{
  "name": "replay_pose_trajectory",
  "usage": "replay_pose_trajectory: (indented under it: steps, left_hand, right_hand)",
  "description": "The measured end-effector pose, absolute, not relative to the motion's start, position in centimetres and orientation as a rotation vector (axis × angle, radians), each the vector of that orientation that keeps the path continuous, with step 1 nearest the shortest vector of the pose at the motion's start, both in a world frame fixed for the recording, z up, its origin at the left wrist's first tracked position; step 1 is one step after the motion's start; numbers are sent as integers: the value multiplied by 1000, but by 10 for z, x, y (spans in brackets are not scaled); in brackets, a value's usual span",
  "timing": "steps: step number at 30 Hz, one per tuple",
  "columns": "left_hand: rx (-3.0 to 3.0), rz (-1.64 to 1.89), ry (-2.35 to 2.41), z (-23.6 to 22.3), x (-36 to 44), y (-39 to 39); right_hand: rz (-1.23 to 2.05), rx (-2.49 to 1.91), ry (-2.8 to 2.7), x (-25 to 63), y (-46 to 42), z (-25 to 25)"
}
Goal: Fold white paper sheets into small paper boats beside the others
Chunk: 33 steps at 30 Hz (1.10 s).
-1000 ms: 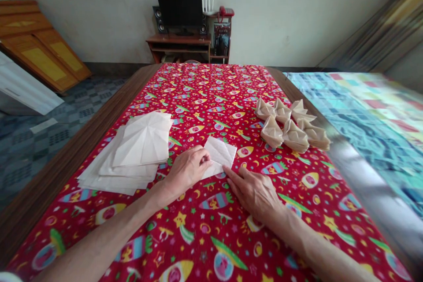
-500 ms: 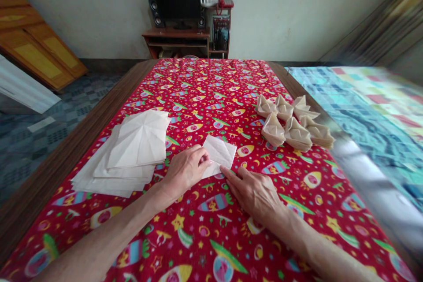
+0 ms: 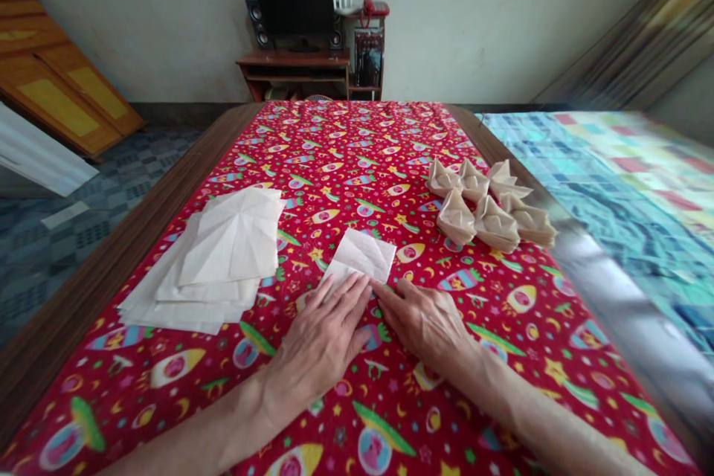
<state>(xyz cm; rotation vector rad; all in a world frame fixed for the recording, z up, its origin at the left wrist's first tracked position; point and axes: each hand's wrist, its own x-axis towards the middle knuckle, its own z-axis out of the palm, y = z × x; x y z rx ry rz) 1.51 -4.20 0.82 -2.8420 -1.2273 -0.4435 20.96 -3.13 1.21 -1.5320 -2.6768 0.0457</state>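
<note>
Because the small folded paper is lying on the slick-printed red cloth, the left hand is resting flat over its near edge, fingers extended and slightly spread, probably to stop it sliding, while the right hand is resting one fingertip there, its other fingers too hidden to tell whether they pinch anything. Creased sheets are lying left, folded pieces right, presumably keeping both groups separate.
</note>
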Motion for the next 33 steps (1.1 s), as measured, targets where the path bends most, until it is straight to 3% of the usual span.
replay_pose_trajectory:
  steps: [21,26,33]
  left_hand:
    - [-2737,-321,-1170,3,-36,-56]
    - [-2740,-511,-1186,7,-27,-49]
    - [-2853,-438,-1147,12,-3,-20]
  right_hand:
    - [-64,-1537,-2653,212,-32,4]
    - [-93,-1522,-2635,211,-32,3]
    - [-85,-1499,-2481,218,-27,-2]
